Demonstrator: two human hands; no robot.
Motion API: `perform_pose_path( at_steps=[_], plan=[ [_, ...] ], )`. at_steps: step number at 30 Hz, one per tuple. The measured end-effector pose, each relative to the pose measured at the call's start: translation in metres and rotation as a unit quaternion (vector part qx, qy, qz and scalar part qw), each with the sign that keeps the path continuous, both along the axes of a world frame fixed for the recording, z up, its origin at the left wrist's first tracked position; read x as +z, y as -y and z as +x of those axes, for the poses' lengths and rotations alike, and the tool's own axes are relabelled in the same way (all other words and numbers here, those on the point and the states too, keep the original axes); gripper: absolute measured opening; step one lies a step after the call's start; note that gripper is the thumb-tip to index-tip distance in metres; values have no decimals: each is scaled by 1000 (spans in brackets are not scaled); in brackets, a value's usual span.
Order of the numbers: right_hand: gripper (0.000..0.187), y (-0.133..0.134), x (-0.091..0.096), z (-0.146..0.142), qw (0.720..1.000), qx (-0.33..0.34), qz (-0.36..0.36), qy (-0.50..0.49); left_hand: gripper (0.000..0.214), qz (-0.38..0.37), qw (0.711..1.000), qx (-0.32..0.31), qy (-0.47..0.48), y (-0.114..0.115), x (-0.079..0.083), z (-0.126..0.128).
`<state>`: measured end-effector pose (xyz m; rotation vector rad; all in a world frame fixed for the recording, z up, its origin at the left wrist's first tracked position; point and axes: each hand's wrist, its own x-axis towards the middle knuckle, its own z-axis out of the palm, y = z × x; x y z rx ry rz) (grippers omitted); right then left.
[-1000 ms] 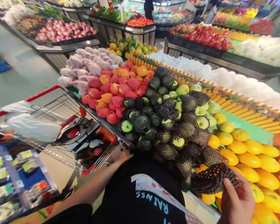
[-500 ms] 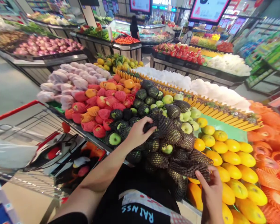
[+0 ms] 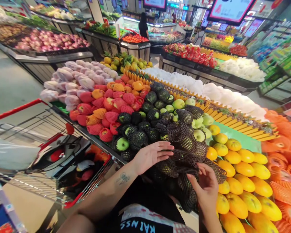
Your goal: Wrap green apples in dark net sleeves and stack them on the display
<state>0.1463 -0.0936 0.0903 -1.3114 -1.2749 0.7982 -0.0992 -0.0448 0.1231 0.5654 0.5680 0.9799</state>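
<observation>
My left hand [image 3: 151, 157] is open, palm up with fingers stretched out, over the front of a pile of green apples [image 3: 123, 144] in black foam nets. Its fingertips are close to a loose dark foam net [image 3: 184, 158]. My right hand [image 3: 206, 183] has thumb and fingers on the right end of that net, with mesh between them. Another crumpled dark net [image 3: 167, 127] lies on the pile beyond my left hand. Several bare green apples [image 3: 199, 135] show behind the netted ones. Whether fruit is inside the loose net, I cannot tell.
Yellow melons [image 3: 236, 207] lie right of my right hand, with orange-netted fruit [image 3: 285, 184] beyond. Red-netted fruit [image 3: 111, 116] sits to the left. A shopping cart [image 3: 16, 108] with bags stands at the left. A person [image 3: 143, 27] stands farther back.
My left hand has let go of a dark net, opened, and come down toward me. My right hand has shifted left with its net, bringing both hands closer together.
</observation>
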Motion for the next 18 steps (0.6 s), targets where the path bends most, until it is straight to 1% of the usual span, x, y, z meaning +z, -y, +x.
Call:
perform_pose_path(
  at_steps=[2, 4, 6, 7, 8, 9, 10, 12, 13, 14, 15, 18],
  plan=[
    [38, -2, 7, -20, 998, 60, 21, 17, 38, -7, 1000, 5, -10, 6, -4, -1],
    [45, -3, 14, -38, 987, 154, 31, 22, 42, 3, 999, 2, -38, 11, -4, -4],
    [51, -1, 20, -54, 967, 248, 46, 29, 46, 38, 995, -3, -93, 15, -2, -10],
    [50, 0, 23, -61, 957, 282, 55, 36, 45, 65, 989, 4, -131, 16, 0, -13],
    [46, 2, 24, -69, 952, 298, 63, 38, 43, 92, 981, 18, -173, 16, 2, -18],
    [40, 4, 25, -76, 954, 288, 69, 32, 38, 116, 970, 36, -211, 17, 3, -22],
    [33, 6, 25, -84, 965, 252, 71, 16, 34, 131, 960, 54, -240, 16, 4, -27],
    [22, 9, 21, -99, 990, 122, 58, -36, 29, 137, 953, 73, -262, 15, 5, -38],
    [20, 10, 19, -107, 996, 57, 39, -62, 30, 130, 955, 75, -255, 14, 5, -43],
    [22, 10, 16, -115, 996, 11, 13, -84, 32, 122, 960, 72, -240, 14, 5, -49],
    [27, 10, 14, -122, 994, -13, -16, -103, 34, 114, 966, 70, -221, 13, 5, -55],
    [41, 4, 8, -138, 984, -4, -87, -158, 39, 106, 977, 54, -177, 9, 8, -74]
  ],
)
